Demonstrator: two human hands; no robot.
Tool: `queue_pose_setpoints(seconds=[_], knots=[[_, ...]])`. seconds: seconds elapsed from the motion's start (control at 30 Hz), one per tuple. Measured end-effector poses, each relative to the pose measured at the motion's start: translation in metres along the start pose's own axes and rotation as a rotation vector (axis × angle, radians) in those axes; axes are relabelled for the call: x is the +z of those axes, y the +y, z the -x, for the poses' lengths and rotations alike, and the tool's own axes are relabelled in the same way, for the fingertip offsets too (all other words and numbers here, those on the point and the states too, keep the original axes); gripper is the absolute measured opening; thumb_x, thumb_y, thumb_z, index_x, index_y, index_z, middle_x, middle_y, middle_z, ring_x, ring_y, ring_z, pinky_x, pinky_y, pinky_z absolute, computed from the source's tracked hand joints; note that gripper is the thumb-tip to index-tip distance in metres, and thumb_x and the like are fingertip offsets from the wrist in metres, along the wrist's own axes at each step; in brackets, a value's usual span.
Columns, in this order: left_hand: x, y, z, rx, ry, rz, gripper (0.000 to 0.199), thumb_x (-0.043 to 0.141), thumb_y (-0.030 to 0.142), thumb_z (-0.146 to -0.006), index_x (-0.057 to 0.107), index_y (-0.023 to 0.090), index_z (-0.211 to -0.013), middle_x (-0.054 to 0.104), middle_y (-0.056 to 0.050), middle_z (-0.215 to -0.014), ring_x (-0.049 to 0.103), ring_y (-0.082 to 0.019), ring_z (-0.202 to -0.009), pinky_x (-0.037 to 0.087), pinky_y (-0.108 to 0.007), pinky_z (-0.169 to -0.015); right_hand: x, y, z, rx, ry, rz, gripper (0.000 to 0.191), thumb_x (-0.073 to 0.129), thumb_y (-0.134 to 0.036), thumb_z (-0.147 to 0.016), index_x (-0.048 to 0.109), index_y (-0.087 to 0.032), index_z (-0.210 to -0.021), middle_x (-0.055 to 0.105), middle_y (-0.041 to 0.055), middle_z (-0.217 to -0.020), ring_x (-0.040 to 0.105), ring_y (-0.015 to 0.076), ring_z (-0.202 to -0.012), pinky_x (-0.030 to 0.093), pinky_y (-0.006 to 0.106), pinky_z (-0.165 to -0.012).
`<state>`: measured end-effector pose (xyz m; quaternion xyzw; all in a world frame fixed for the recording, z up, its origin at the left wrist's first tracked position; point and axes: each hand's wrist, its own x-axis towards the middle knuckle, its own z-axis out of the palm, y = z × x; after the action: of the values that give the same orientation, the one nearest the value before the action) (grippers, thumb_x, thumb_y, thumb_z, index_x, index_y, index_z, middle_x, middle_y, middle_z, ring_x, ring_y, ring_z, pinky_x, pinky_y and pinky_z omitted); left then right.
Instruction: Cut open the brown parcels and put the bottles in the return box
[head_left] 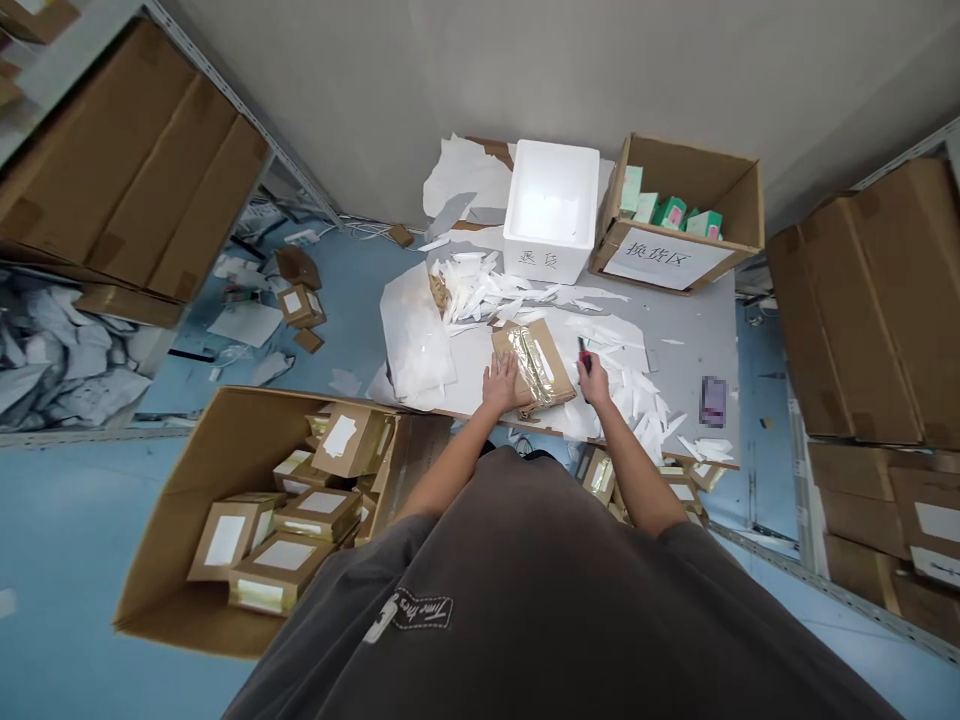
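I see the left hand (500, 383) open, laid flat on one brown cardboard parcel banded with shiny tape (534, 362), at the frame's centre. The right hand (594, 380) grips one slim red-and-black tool (584, 353) beside it. Upper centre, the grey tabletop (697, 335) carries one white foam box (519, 260) and one open brown carton (697, 168).
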<state>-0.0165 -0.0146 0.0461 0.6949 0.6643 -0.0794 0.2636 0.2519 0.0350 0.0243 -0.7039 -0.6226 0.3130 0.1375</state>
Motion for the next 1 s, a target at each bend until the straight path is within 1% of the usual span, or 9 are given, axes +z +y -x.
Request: queue_pose_setpoints(seconds=[0.07, 0.13, 0.2, 0.27, 0.4, 0.53, 0.7, 0.8, 1.0], knots=[[-0.01, -0.007, -0.005, 0.053, 0.001, 0.009, 0.116, 0.074, 0.076, -0.088, 0.025, 0.022, -0.178, 0.016, -0.015, -0.186, 0.005, -0.043, -0.172, 0.024, -0.058, -0.137, 0.003, -0.046, -0.009, -0.136, -0.079, 0.005, 0.04, 0.038, -0.041, -0.114, 0.057, -0.021, -0.142, 0.078, 0.0139, -0.124, 0.072, 0.0313, -0.112, 0.054, 0.036, -0.094], [-0.02, -0.016, -0.011, 0.094, 0.042, 0.025, 0.102, 0.073, 0.07, -0.092, 0.036, 0.021, -0.174, 0.027, -0.016, -0.183, 0.012, -0.041, -0.172, 0.032, -0.054, -0.134, 0.013, -0.09, -0.018, -0.155, -0.169, 0.1, 0.038, 0.04, -0.042, -0.115, 0.059, -0.02, -0.139, 0.079, 0.0155, -0.121, 0.073, 0.0328, -0.109, 0.053, 0.037, -0.092], [-0.027, -0.025, -0.019, 0.12, 0.089, 0.027, 0.101, 0.076, 0.065, -0.093, 0.036, 0.019, -0.173, 0.025, -0.017, -0.184, 0.011, -0.038, -0.172, 0.033, -0.05, -0.134, 0.026, -0.124, -0.025, -0.1, -0.227, 0.229, 0.036, 0.043, -0.039, -0.114, 0.06, -0.017, -0.137, 0.079, 0.0187, -0.122, 0.073, 0.0341, -0.11, 0.053, 0.038, -0.093], [-0.03, -0.033, -0.026, 0.122, 0.068, 0.03, 0.111, 0.079, 0.065, -0.091, 0.026, 0.019, -0.177, 0.014, -0.017, -0.187, 0.006, -0.038, -0.173, 0.031, -0.051, -0.134, 0.037, -0.144, -0.03, -0.036, -0.247, 0.328, 0.035, 0.042, -0.034, -0.114, 0.059, -0.015, -0.138, 0.078, 0.021, -0.125, 0.073, 0.0341, -0.113, 0.052, 0.038, -0.095], [-0.023, -0.045, -0.033, 0.092, -0.056, 0.076, 0.118, 0.069, 0.079, -0.092, 0.01, 0.029, -0.181, 0.0, -0.008, -0.189, 0.002, -0.043, -0.173, 0.029, -0.058, -0.134, 0.042, -0.148, -0.029, -0.043, -0.259, 0.404, 0.037, 0.037, -0.032, -0.116, 0.057, -0.016, -0.142, 0.077, 0.0193, -0.129, 0.073, 0.0318, -0.117, 0.052, 0.037, -0.097], [-0.015, -0.048, -0.035, 0.088, -0.074, 0.113, 0.12, 0.062, 0.086, -0.091, 0.003, 0.032, -0.181, -0.007, -0.003, -0.188, 0.001, -0.046, -0.172, 0.032, -0.059, -0.132, 0.044, -0.143, -0.022, -0.078, -0.259, 0.455, 0.041, 0.033, -0.039, -0.118, 0.056, -0.018, -0.144, 0.077, 0.0179, -0.131, 0.073, 0.0316, -0.117, 0.052, 0.038, -0.097], [-0.013, -0.05, -0.037, 0.096, -0.084, 0.136, 0.12, 0.063, 0.085, -0.091, 0.004, 0.032, -0.181, -0.008, -0.002, -0.188, 0.0, -0.046, -0.172, 0.033, -0.06, -0.132, 0.061, -0.158, -0.019, 0.03, -0.259, 0.524, 0.042, 0.034, -0.033, -0.117, 0.054, -0.015, -0.149, 0.076, 0.0219, -0.133, 0.074, 0.0321, -0.122, 0.051, 0.041, -0.104], [-0.014, -0.051, -0.036, 0.093, -0.076, 0.146, 0.119, 0.066, 0.081, -0.091, 0.005, 0.032, -0.181, -0.006, -0.002, -0.188, 0.0, -0.047, -0.172, 0.033, -0.061, -0.132, 0.063, -0.171, -0.024, 0.077, -0.298, 0.532, 0.042, 0.044, -0.028, -0.113, 0.053, -0.012, -0.152, 0.074, 0.025, -0.136, 0.073, 0.032, -0.128, 0.052, 0.04, -0.107], [-0.019, -0.05, -0.03, 0.072, -0.049, 0.154, 0.114, 0.07, 0.075, -0.092, 0.01, 0.035, -0.18, -0.001, -0.001, -0.189, 0.001, -0.047, -0.171, 0.03, -0.063, -0.133, 0.045, -0.195, -0.049, 0.082, -0.453, 0.539, 0.046, 0.067, -0.03, -0.104, 0.061, -0.008, -0.145, 0.072, 0.0288, -0.139, 0.072, 0.0352, -0.132, 0.056, 0.039, -0.107]])
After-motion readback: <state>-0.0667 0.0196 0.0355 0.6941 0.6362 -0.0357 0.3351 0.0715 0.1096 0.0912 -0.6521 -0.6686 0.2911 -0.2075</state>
